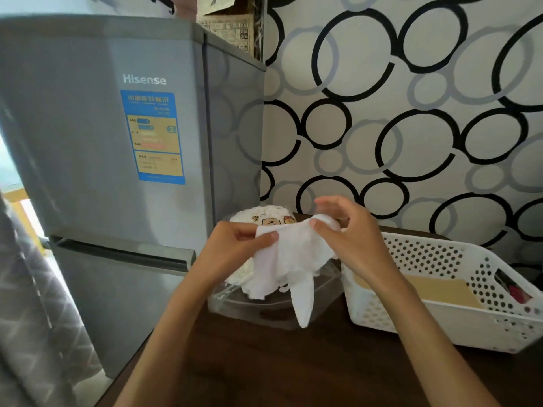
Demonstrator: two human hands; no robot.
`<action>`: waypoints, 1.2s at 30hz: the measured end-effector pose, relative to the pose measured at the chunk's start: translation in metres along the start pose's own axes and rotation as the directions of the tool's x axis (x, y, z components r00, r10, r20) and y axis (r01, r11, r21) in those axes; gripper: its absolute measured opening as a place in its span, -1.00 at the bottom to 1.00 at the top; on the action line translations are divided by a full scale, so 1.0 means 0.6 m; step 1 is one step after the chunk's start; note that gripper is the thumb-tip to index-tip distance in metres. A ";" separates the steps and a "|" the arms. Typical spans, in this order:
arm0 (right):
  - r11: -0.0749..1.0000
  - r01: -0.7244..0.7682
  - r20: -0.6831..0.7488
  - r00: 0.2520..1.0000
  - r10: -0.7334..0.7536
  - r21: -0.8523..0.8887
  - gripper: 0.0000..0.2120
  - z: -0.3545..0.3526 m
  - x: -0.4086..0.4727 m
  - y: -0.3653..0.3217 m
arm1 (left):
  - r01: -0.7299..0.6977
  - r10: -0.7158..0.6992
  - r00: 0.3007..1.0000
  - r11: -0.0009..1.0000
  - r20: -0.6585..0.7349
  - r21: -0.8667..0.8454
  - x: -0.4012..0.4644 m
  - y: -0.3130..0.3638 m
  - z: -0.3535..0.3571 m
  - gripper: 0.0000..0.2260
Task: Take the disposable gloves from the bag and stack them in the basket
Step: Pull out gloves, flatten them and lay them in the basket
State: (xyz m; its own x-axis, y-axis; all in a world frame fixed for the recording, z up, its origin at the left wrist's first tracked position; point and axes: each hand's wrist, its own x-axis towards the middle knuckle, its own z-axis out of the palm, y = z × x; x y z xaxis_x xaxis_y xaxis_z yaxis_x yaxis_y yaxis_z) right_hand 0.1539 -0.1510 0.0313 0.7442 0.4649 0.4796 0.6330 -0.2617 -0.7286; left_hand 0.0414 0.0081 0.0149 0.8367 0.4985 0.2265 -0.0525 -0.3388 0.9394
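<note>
From the head camera I look down on a dark brown wood-grain tabletop [264, 371] pushed into a corner. Behind it runs a wall [411, 113] papered in pale grey with overlapping black and grey rings. On my left stands a grey two-door fridge [102, 142] marked Hisense, with a blue and yellow energy label [154, 136] on its upper door; cardboard with newsprint sits on top of it. A grey patterned curtain [29, 304] hangs at the far left edge.

My left hand [235, 248] pinches the left edge of a thin white glove [293, 259] between thumb and fingers, so that grip is closed on it. My right hand [349, 233] pinches the glove's top right corner, fingers curled over it. The glove is held in the air, stretched between both hands, one finger of it dangling down.

Right under it lies a clear bag [264, 306] on the tabletop, with a crumpled white heap of more gloves [258, 286] inside. Behind my hands sits a white roll of something with cartoon prints [270, 218]; I cannot tell what it is.

To the right, just beside the bag, stands a white perforated basket [440, 318], with a tan flat sheet [435, 286] on its floor.
</note>
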 end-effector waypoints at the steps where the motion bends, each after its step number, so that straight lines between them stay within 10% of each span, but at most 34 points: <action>1: 0.998 0.036 -0.067 0.997 -0.039 -0.051 -0.73 -0.007 0.001 -0.003 | 0.028 -0.028 1.000 1.000 0.008 -0.004 0.012 0.014 0.003 -0.95; 3: 0.989 0.109 -0.140 0.983 -0.122 -0.096 -0.82 -0.024 0.001 -0.014 | 0.098 -0.098 0.995 0.993 0.005 -0.071 0.043 0.035 0.016 -0.82; 8: 0.988 -0.056 0.327 0.939 0.102 -0.145 -0.55 -0.040 -0.021 -0.043 | 0.113 -0.117 0.993 0.986 -0.028 -0.120 0.085 0.048 0.052 -0.79; 13: 0.923 -0.024 0.111 0.991 0.072 -0.383 -0.69 -0.007 -0.008 -0.014 | 0.064 -0.059 0.996 0.996 0.072 -0.066 0.102 0.045 0.071 -0.88; 19: 0.987 -0.162 0.177 0.971 0.158 0.008 -0.86 -0.056 0.020 0.023 | -0.083 -0.002 0.938 0.970 0.345 0.229 0.108 0.028 0.039 -0.84; 26: 0.806 -0.448 0.277 0.890 0.362 0.388 -0.79 -0.055 0.030 0.042 | -0.232 0.148 0.963 0.881 0.226 0.413 0.116 0.020 0.046 -0.87; 31: 0.913 -0.327 0.245 0.932 0.268 0.246 -0.88 -0.055 0.024 0.048 | -0.289 0.268 0.952 0.945 0.147 0.151 0.115 0.022 0.066 -0.57; 36: 0.731 -0.420 0.269 0.907 0.324 0.538 -0.70 -0.085 0.038 0.073 | -0.264 0.259 0.964 0.962 0.065 0.076 0.110 0.018 0.105 -0.67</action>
State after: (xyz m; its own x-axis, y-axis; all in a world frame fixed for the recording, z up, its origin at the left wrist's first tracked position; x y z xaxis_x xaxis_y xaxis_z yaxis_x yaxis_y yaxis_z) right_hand 0.2093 -0.1951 0.0352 0.8230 0.5641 0.0676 0.0353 0.0680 -0.9971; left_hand 0.1306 -0.0127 0.0240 0.8281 0.3410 0.4450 -0.2295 -0.5181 0.8240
